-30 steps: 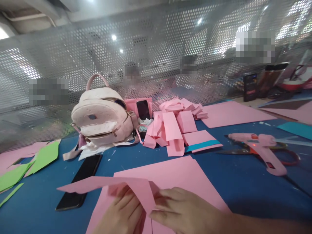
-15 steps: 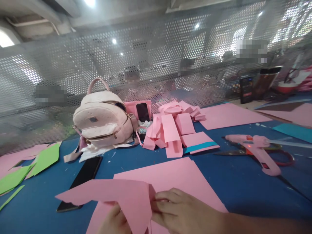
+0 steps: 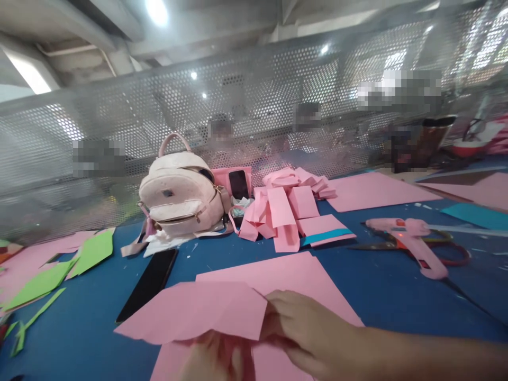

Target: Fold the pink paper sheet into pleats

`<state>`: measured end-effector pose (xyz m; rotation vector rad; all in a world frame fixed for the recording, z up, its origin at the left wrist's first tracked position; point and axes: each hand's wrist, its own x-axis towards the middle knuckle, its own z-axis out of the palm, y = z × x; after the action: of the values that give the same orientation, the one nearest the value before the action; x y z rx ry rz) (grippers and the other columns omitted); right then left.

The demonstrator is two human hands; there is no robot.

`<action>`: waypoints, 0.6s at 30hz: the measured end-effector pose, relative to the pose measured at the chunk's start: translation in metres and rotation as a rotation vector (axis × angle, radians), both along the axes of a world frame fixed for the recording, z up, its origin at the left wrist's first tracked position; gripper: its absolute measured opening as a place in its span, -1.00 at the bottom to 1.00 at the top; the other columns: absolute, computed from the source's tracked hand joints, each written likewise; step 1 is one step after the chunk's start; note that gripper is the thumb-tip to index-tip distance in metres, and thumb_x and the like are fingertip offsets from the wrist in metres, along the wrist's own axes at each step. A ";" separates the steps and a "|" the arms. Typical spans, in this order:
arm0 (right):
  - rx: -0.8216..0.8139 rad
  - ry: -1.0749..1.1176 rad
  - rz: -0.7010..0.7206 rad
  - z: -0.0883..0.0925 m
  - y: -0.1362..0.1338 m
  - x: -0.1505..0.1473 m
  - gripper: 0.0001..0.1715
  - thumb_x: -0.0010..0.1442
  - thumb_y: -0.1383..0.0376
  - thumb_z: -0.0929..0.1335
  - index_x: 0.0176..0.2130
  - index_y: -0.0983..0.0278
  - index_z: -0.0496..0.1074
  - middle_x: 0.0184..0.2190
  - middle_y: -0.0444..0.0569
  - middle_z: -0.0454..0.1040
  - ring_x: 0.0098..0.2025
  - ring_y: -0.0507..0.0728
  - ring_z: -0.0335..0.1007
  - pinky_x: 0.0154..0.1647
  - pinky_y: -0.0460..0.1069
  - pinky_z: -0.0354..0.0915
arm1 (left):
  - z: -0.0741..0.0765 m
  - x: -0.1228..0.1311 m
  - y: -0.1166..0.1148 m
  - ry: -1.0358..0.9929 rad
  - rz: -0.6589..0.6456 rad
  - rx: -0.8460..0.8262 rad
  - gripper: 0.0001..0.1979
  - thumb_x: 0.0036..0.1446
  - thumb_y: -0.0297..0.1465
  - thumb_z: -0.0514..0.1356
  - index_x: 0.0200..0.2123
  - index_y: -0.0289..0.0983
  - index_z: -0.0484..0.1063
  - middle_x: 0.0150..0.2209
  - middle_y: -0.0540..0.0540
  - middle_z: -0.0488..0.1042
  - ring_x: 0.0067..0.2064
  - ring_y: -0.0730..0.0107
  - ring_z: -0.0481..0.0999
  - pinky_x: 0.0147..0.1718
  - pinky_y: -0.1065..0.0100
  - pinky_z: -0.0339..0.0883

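A folded sheet of pink paper is raised at the bottom middle, its cut point reaching left across the near end of a black phone. From below, my left hand grips the paper, its fingertips partly covered by the raised flap. My right hand has closed fingers at the paper's right edge; the tips are hidden behind it. Under both hands lies a larger pink sheet, flat on the blue table.
Folded pink strips are piled behind the sheet. At right, a pink glue gun lies over scissors, its cord trailing. A pale backpack stands before a perforated metal screen. Green paper lies left.
The flap that hung down between my hands has swung up, and the folded paper now lies more level. My view has shifted slightly to the left.
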<state>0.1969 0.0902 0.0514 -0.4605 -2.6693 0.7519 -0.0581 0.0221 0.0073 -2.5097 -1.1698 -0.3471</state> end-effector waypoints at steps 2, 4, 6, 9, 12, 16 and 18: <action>-0.051 0.025 -0.142 -0.003 -0.002 0.001 -0.77 0.15 0.43 0.31 -0.16 0.26 0.40 -0.16 0.06 0.46 -0.08 0.22 0.35 -0.03 0.12 0.35 | 0.016 -0.002 0.001 0.066 0.007 -0.048 -0.66 0.10 -0.56 0.20 -0.05 -0.22 0.54 -0.35 -0.18 0.60 -0.32 0.17 0.59 -0.30 0.23 0.50; -0.109 0.088 -0.258 -0.006 -0.003 0.001 -0.77 0.12 0.40 0.35 -0.17 0.25 0.35 -0.18 0.03 0.42 -0.17 0.19 0.34 -0.12 0.09 0.37 | 0.041 -0.006 0.001 0.148 0.031 -0.202 -0.76 0.10 -0.55 0.19 -0.20 -0.22 0.56 -0.37 -0.16 0.60 -0.36 0.27 0.59 -0.34 0.37 0.45; -0.140 0.168 -0.298 -0.005 -0.003 -0.001 -0.59 0.13 0.28 0.40 -0.03 0.25 0.30 -0.04 0.07 0.38 -0.09 0.20 0.35 -0.05 0.11 0.36 | 0.070 -0.010 0.000 0.183 0.043 -0.304 -0.82 0.12 -0.54 0.16 -0.30 -0.22 0.55 -0.41 -0.12 0.59 -0.41 0.31 0.58 -0.40 0.43 0.40; -0.099 0.207 -0.305 0.004 -0.004 -0.007 -0.10 0.11 0.03 0.48 0.26 0.24 0.11 0.25 0.19 0.20 0.19 0.31 0.25 0.13 0.16 0.30 | 0.102 -0.018 0.000 0.170 0.042 -0.315 -0.75 0.15 -0.58 0.12 -0.24 -0.20 0.55 -0.34 -0.09 0.61 -0.36 0.30 0.60 -0.41 0.43 0.37; 0.015 0.190 -0.277 0.023 -0.004 -0.021 0.01 0.13 -0.05 0.46 0.34 0.24 0.01 0.32 0.22 0.15 0.28 0.34 0.17 0.16 0.17 0.27 | 0.113 -0.027 0.000 0.136 0.050 -0.285 -0.69 0.19 -0.56 0.09 -0.12 -0.21 0.56 -0.27 -0.15 0.64 -0.31 0.18 0.63 -0.38 0.34 0.40; 0.145 0.239 -0.245 0.050 0.000 -0.045 -0.24 0.23 0.10 0.40 0.29 0.24 0.13 0.22 0.15 0.35 0.18 0.28 0.32 0.12 0.14 0.26 | 0.114 -0.043 0.004 -0.031 0.083 -0.257 -0.69 0.30 -0.44 0.05 -0.05 -0.23 0.57 -0.18 -0.18 0.65 -0.19 0.04 0.65 -0.24 0.18 0.45; 0.107 0.221 -0.275 0.059 0.004 -0.055 -0.32 0.24 0.23 0.36 0.28 0.22 0.14 0.07 0.06 0.50 0.00 0.22 0.46 -0.07 0.06 0.32 | 0.116 -0.051 0.004 -0.244 0.097 -0.332 -0.71 0.31 -0.38 0.07 -0.08 -0.19 0.59 -0.12 -0.14 0.64 -0.09 0.08 0.63 -0.14 0.20 0.45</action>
<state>0.1424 0.0943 0.1100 -0.6580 -2.3635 0.5415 -0.1090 0.0265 0.1232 -2.7349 -1.5504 -0.4792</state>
